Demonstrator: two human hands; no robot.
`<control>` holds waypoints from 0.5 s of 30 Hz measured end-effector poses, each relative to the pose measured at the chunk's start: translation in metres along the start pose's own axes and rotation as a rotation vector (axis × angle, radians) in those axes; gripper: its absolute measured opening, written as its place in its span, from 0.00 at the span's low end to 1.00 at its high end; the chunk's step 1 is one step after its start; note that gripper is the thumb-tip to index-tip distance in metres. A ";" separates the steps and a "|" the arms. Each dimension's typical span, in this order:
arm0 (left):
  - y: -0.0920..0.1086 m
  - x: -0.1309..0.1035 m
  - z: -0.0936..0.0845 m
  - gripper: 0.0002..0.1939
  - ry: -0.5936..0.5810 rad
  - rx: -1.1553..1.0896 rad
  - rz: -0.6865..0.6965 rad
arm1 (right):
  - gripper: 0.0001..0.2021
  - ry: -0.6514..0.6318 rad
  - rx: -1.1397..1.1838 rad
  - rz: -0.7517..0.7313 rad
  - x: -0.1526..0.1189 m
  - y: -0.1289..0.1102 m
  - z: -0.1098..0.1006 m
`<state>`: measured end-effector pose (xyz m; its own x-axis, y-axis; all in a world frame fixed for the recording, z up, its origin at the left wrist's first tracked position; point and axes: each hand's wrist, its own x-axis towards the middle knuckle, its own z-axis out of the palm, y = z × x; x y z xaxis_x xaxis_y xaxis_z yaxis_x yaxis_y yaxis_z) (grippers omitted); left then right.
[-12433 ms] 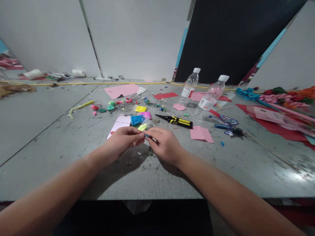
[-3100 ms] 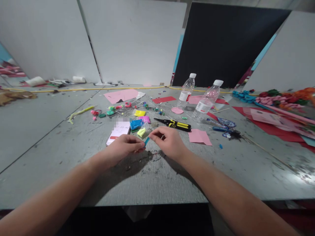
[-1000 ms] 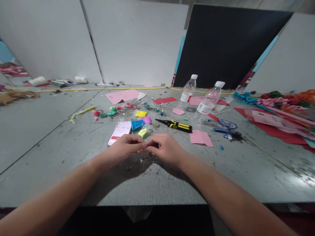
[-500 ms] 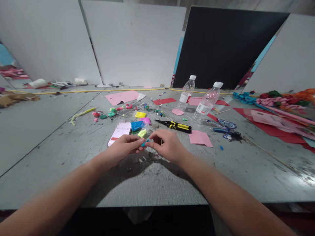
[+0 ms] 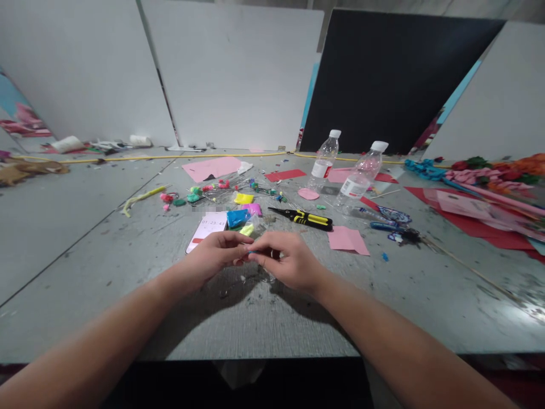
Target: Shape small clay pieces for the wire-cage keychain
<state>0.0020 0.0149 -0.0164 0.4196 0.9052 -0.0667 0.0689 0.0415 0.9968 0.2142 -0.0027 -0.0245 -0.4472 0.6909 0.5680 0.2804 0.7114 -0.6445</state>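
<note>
My left hand (image 5: 217, 253) and my right hand (image 5: 283, 258) meet above the grey table, fingertips together. Between them a small blue piece (image 5: 252, 251) is pinched, mostly hidden by the fingers. Just beyond the hands lie a lime-yellow lump (image 5: 247, 229), a blue packet (image 5: 238, 218), a magenta packet (image 5: 252, 209) and a yellow packet (image 5: 244, 199). A phone (image 5: 206, 228) showing a timer lies behind my left hand. Black and yellow pliers (image 5: 309, 218) rest behind my right hand.
Two clear bottles (image 5: 322, 165) (image 5: 360, 176) stand at the back right. Pink paper (image 5: 348, 240) lies right of the pliers. Small green and pink pieces (image 5: 195, 194) are scattered at centre left. Red sheets (image 5: 472, 218) and a thin stick (image 5: 468, 270) lie far right.
My right hand has turned and its fingers have closed further over the blue piece, so less of it shows. My left hand has barely moved.
</note>
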 end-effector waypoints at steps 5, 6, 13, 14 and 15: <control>0.002 0.000 0.000 0.08 -0.019 -0.011 0.012 | 0.03 0.048 -0.049 -0.034 0.001 0.001 -0.001; 0.002 0.000 0.001 0.09 -0.021 -0.013 0.014 | 0.03 0.066 -0.060 -0.021 0.001 0.002 -0.001; 0.006 -0.003 0.002 0.11 -0.017 -0.010 0.009 | 0.05 0.124 -0.093 0.117 0.002 0.008 0.002; 0.005 -0.003 0.002 0.11 -0.018 0.001 0.012 | 0.06 0.111 -0.094 0.123 0.002 0.008 0.002; 0.005 -0.003 0.002 0.10 -0.020 0.016 0.017 | 0.07 0.093 -0.095 0.121 0.002 0.007 0.002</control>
<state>0.0027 0.0119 -0.0113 0.4388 0.8971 -0.0506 0.0757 0.0192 0.9969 0.2131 0.0039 -0.0292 -0.3262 0.7781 0.5368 0.4089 0.6281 -0.6621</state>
